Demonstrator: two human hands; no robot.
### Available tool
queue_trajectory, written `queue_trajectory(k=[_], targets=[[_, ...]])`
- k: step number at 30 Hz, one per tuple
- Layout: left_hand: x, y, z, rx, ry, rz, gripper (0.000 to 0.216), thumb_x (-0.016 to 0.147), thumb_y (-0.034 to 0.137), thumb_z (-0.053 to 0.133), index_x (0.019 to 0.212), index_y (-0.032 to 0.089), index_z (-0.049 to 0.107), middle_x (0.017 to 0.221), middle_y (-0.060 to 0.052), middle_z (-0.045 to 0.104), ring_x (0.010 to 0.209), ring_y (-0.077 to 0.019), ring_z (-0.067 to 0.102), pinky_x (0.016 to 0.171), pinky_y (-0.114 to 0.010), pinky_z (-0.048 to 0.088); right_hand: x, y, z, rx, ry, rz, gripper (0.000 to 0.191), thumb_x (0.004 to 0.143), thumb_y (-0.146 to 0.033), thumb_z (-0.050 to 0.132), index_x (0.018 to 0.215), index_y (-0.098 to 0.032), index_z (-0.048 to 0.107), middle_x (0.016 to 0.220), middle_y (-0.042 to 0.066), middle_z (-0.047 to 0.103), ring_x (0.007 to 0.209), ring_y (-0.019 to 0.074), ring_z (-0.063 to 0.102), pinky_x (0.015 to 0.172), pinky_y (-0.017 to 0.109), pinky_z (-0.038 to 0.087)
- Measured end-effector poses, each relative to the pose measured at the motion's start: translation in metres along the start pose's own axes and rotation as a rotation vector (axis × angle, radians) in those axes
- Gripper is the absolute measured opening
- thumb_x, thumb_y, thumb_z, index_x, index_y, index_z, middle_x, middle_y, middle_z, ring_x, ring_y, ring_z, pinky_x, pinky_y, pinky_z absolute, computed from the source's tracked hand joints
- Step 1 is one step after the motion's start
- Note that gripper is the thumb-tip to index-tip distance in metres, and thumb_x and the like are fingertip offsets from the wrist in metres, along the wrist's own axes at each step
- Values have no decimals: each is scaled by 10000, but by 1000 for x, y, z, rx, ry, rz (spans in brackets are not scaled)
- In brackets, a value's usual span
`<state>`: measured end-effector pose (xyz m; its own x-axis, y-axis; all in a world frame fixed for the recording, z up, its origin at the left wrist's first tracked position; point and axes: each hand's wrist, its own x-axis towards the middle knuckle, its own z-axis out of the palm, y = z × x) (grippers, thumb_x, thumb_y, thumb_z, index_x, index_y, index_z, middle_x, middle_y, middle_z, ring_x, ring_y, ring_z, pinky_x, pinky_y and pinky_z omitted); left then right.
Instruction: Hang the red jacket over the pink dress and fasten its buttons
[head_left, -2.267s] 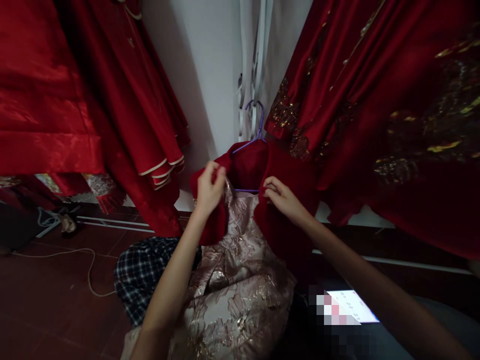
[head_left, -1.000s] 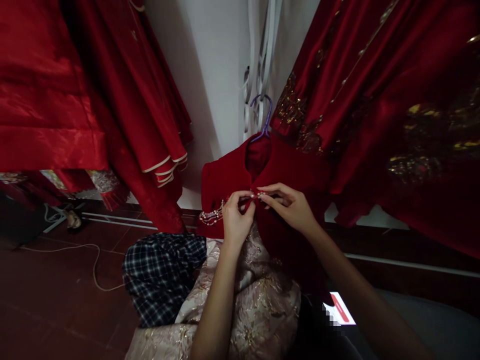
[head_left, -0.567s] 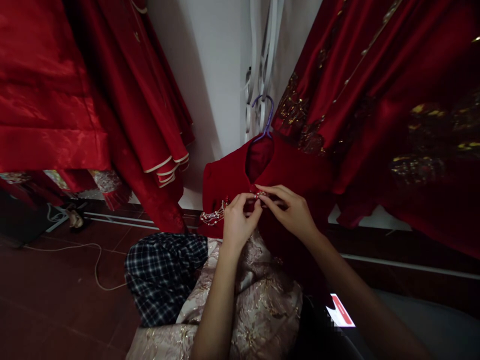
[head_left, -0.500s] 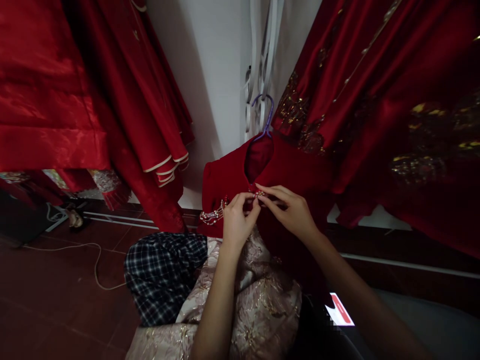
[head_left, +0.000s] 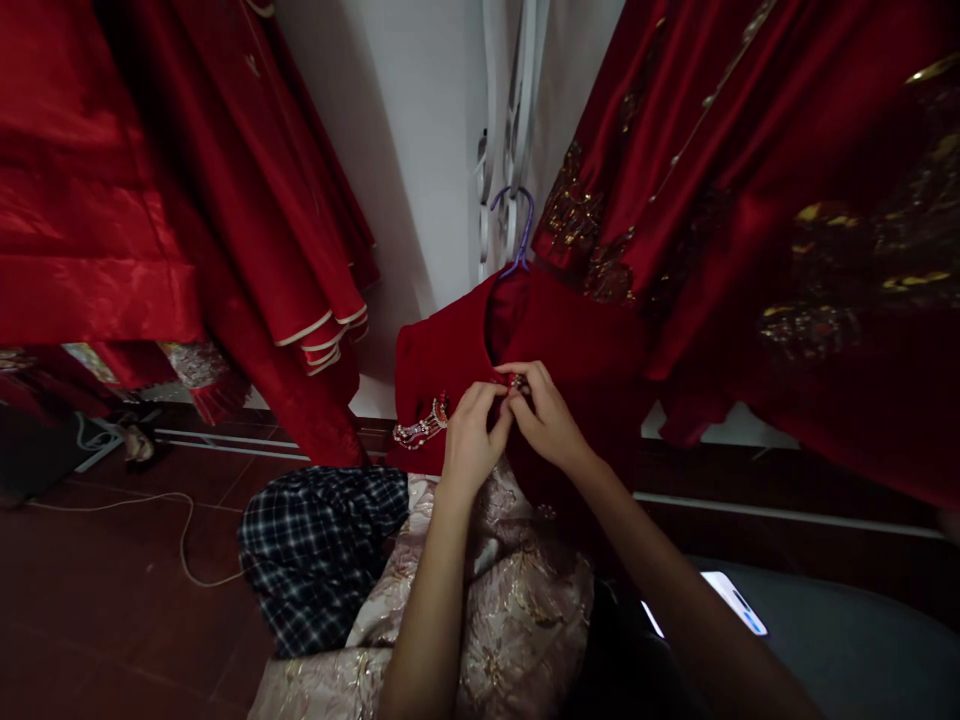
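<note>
A couple of seconds ago the two hands held the front edges of the red jacket (head_left: 450, 355) apart. Now the front lies closed and the hands have come together just below the collar. The left hand (head_left: 471, 440) and right hand (head_left: 547, 415) touch, fingers curled, their tips pinched on the small clasp (head_left: 517, 381). The jacket hangs on a purple hanger (head_left: 519, 225) against the white wall (head_left: 420, 150), with a beaded ornament (head_left: 421, 430) dangling on its chest. Beneath it spreads a pale brocade skirt (head_left: 495, 620), beside a plaid cloth (head_left: 319, 545). Red gowns (head_left: 750, 200) hang on both sides over a dark red tiled floor (head_left: 97, 610), where a cable (head_left: 180, 545) trails. A lit phone (head_left: 739, 602) lies at the lower right.
</note>
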<state>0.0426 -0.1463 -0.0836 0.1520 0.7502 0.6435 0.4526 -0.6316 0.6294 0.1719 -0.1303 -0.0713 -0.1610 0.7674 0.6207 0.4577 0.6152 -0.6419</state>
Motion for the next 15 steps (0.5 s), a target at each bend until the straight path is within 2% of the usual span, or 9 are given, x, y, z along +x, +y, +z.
queue_trajectory(k=[2, 4, 5, 7, 9, 12, 15], targets=[[-2, -4, -1, -41, -22, 0, 264, 808, 153, 485, 1059, 231, 504, 1075, -68, 512, 1049, -173, 499, 899, -301, 408, -5, 9, 5, 101, 9, 72, 414, 830, -248, 429, 1239, -236, 365, 1110, 86, 469, 946, 170, 536, 811, 333, 475], [-5, -13, -4, -55, -83, -16, 394, 758, 126, 522, 1128, 242, 451, 1148, -76, 460, 1110, -180, 458, 939, -314, 390, -15, 22, 6, 156, -50, 154, 548, 798, -308, 489, 1277, -237, 231, 1121, 95, 438, 833, 151, 565, 684, 301, 506], [-7, -19, -6, -49, -115, -32, 451, 732, 117, 539, 1149, 240, 421, 1164, -79, 440, 1122, -184, 444, 949, -321, 383, -21, 29, 5, 131, -85, 201, 588, 773, -337, 522, 1262, -223, 215, 1102, 99, 434, 767, 143, 568, 630, 296, 506], [-12, -33, -8, 10, -165, -85, 537, 674, 123, 587, 1158, 225, 378, 1171, -87, 414, 1134, -201, 419, 970, -344, 362, -33, 42, -1, -22, -163, 295, 573, 720, -390, 576, 1169, -181, 289, 1050, 107, 443, 722, 151, 562, 625, 325, 501], [-18, -46, -7, 132, -217, -173, 599, 618, 138, 638, 1146, 220, 367, 1172, -92, 390, 1151, -228, 385, 986, -374, 334, -43, 50, -10, -222, -277, 410, 538, 647, -445, 636, 1029, -164, 381, 999, 114, 462, 791, 197, 561, 715, 376, 488], [-25, -59, 3, 342, -300, -330, 649, 587, 115, 642, 1157, 255, 365, 1219, -96, 338, 1182, -274, 335, 962, -438, 318, -52, 52, -19, -480, -468, 601, 638, 478, -498, 736, 933, -169, 434, 1002, 130, 468, 927, 297, 530, 788, 459, 446], [-28, -64, 14, 498, -248, -444, 697, 604, 70, 592, 1213, 294, 340, 1268, -111, 292, 1183, -312, 315, 922, -491, 313, -56, 49, -10, -655, -447, 701, 751, 407, -489, 770, 991, -168, 423, 1066, 159, 438, 1021, 372, 466, 766, 533, 418]])
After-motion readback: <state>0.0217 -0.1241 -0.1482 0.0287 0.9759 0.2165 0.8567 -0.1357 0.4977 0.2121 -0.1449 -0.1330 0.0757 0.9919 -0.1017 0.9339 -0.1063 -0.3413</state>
